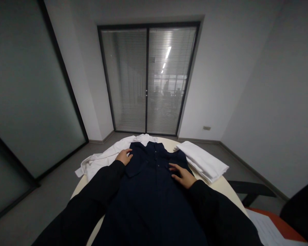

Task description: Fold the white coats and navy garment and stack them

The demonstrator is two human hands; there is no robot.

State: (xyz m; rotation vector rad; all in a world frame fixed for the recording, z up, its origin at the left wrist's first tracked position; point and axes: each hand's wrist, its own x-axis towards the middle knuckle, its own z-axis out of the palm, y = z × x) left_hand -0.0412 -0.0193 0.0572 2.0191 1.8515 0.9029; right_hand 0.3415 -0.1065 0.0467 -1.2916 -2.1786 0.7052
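A dark navy buttoned shirt lies spread front side up, its collar toward the far edge of a round cream table. My left hand rests at the shirt's left shoulder edge, fingers apart. Over the right chest of the shirt is my right hand, its fingers spread and holding nothing. Behind and left of the navy shirt lies a rumpled white shirt. A folded white cloth sits at the table's right side, close to the navy shirt's right shoulder.
Papers lie on an orange-red surface at the lower right, beside a dark chair-like shape. A black flat object stands beyond the table's right edge. Glass doors with blinds are at the back.
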